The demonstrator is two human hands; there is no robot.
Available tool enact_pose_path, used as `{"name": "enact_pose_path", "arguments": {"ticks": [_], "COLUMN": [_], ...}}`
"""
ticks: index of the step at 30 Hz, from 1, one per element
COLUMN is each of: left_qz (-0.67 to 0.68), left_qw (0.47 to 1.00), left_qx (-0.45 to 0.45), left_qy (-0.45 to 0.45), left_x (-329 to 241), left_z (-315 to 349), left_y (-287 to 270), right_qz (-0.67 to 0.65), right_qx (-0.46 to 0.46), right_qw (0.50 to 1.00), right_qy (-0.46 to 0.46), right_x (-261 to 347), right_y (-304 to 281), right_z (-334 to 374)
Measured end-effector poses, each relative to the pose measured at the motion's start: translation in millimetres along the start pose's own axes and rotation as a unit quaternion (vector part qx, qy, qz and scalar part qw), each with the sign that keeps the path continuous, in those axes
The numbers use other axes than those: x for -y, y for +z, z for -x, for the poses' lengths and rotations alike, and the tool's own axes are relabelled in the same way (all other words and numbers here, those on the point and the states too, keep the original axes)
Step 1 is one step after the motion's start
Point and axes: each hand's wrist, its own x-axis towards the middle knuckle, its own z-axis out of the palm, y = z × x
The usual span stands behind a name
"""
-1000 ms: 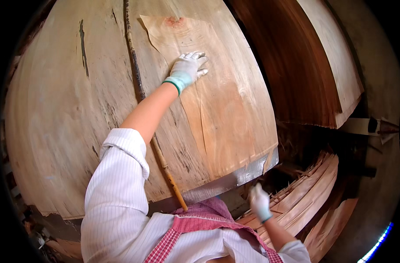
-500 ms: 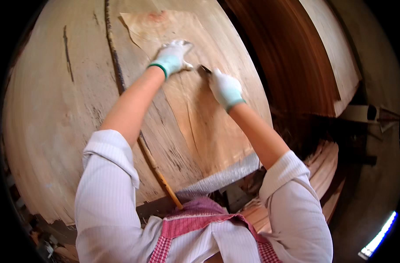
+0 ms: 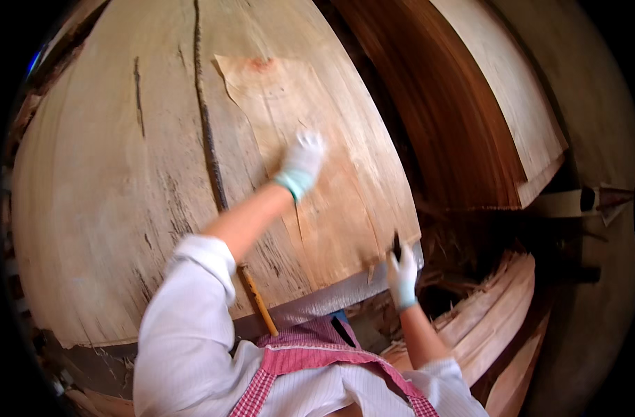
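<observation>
My left hand [image 3: 303, 164], in a white glove with a mint cuff, lies on a thin tan veneer patch [image 3: 331, 215], fingers stretched out and slightly blurred. Beneath that patch spreads a wide pale veneer sheet [image 3: 88, 208] with dark streaks and splits. My right hand [image 3: 403, 278], gloved alike, is closed round a dark knife [image 3: 396, 247]. The knife points away from me, by the near right corner of the sheet. A long thin stick [image 3: 257, 299], yellow at its near end and dark farther up, lies on the sheet left of the patch.
At the right stands a tall stack of reddish-brown veneer [image 3: 442, 104] with a pale top sheet [image 3: 512, 90]. Loose veneer strips [image 3: 491, 306] lie low on the right. Silvery wrapping [image 3: 331, 295] runs along the near edge, close to my checked apron [image 3: 310, 356].
My right hand has drawn the knife toward me, from the middle of the patch to the near right corner. My left hand has slid nearer and rightward across the patch. The view has shifted.
</observation>
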Motion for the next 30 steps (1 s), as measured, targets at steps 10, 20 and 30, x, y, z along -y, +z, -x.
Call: {"name": "enact_pose_path", "arguments": {"ticks": [10,20,30], "left_qz": [-0.147,-0.134,-0.102], "left_qw": [0.987,0.959,0.959], "left_qx": [0.056,0.228,0.232], "left_qy": [0.032,-0.099,-0.125], "left_x": [-69,-105,-108], "left_z": [61,42,35], "left_y": [1,1,-10], "right_qz": [0.093,-0.240,-0.212], "right_qx": [0.185,0.097,-0.281], "right_qw": [0.971,0.892,0.935], "right_qy": [0.121,-0.371,-0.052], "right_x": [102,290,-29], "right_y": [127,19,-217], "right_z": [-276,-240,-136]}}
